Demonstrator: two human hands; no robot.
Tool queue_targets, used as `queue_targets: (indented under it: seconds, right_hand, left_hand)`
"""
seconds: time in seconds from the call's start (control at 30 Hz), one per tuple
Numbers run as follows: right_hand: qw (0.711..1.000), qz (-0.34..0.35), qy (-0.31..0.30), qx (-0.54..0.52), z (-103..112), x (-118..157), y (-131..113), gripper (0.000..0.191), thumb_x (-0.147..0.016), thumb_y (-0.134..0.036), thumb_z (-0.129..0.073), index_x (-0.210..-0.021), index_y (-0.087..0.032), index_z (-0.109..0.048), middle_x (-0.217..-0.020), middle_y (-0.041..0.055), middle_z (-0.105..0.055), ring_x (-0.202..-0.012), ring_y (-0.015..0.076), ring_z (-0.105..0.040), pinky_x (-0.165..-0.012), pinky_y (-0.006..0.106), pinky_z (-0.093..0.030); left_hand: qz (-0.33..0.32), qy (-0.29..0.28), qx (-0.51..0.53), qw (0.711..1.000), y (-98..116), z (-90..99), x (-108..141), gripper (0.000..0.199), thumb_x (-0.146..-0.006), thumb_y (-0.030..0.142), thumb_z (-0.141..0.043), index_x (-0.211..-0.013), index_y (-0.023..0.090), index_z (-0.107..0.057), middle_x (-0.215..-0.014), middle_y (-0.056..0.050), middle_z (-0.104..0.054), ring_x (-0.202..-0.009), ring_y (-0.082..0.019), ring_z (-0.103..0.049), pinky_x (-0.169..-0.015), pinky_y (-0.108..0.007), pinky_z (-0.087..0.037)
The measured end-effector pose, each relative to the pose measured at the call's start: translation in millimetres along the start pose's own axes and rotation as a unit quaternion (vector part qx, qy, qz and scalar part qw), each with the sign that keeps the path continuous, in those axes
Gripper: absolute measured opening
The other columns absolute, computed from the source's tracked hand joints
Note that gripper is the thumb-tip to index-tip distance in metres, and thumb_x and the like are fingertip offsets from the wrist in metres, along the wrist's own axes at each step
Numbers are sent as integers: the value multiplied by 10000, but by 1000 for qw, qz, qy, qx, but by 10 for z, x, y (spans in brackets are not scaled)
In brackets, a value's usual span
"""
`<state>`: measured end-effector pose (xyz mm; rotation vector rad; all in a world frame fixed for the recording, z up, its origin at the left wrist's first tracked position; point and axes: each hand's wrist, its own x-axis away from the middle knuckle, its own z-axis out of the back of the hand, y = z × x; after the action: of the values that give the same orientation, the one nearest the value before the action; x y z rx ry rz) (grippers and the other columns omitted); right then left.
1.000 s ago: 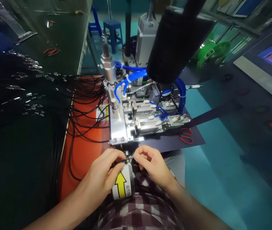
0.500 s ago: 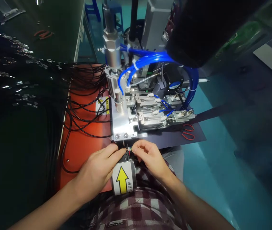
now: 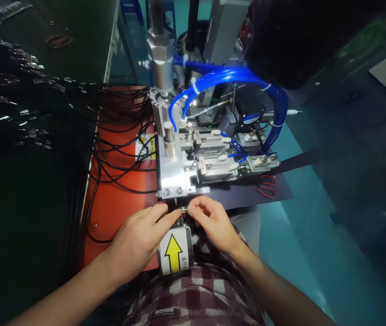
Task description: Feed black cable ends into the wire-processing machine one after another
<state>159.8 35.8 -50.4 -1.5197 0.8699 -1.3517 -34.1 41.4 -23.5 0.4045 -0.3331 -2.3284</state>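
Note:
Thin coloured wires [image 3: 185, 209] run between my two hands at the front of the metal machine [image 3: 174, 174]. My right hand [image 3: 215, 222] pinches them between thumb and forefinger. From the other side, my left hand [image 3: 141, 233] reaches in with its fingers closed, the tips close against the wires over a small black fixture [image 3: 178, 222]. What lies under the left fingertips is hidden. Just below stands a white plate with a yellow arrow [image 3: 174, 251].
Black cables [image 3: 118, 181] spread over the orange surface [image 3: 125, 208] at left. Blue air hoses [image 3: 230, 74] arch above the machine's cylinders [image 3: 216, 167]. A red-handled tool [image 3: 268, 186] lies on the dark plate at right. A dark, blurred shape fills the upper right.
The view has shifted slightly. Both hands stay at the fixture with nearly the same grip, and the wires between them lie a little differently.

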Motion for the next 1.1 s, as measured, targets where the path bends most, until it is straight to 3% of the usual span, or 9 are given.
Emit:
queue_targets:
  seconds: [0.77,0.9,1.03,1.1]
  right_hand:
    - [1000,-2,7,20,-18,15,-18,175,-845,-304,-542,-727,-174,-541,-603,-46,-443,-526,100,-375,-490,227,-314]
    - [996,22,47,75,-47,35,3,150,-843,-267,-533,-718,-185,-538,-610,-42,-463,-546,107,-407,-515,227,-336]
    - [998,-26,34,51,-30,50,11,154,-840,-302,-537,-748,-181,-563,-593,-36,-488,-518,113,-450,-489,229,-369]
    - [997,-18,46,62,-20,55,-1,148,-835,-308,-556,-786,-173,-594,-636,-14,-542,-542,122,-487,-505,237,-395]
  left_hand:
    - [8,-10,8,1000,14,-14,12,295,-918,131,-393,-1160,123,-563,-868,-73,-587,-699,-180,-572,-600,-292,-499]
    - [7,-23,-14,1000,21,-27,19,305,-903,107,-406,-1171,129,-551,-892,-80,-600,-725,-195,-579,-624,-313,-500]
    - [10,-34,-16,999,20,-29,33,334,-886,92,-424,-1200,136,-529,-919,-85,-602,-730,-194,-577,-630,-312,-495]
    - [8,-39,-16,999,14,-33,41,353,-883,88,-425,-1219,146,-516,-938,-86,-603,-733,-189,-578,-635,-306,-492]
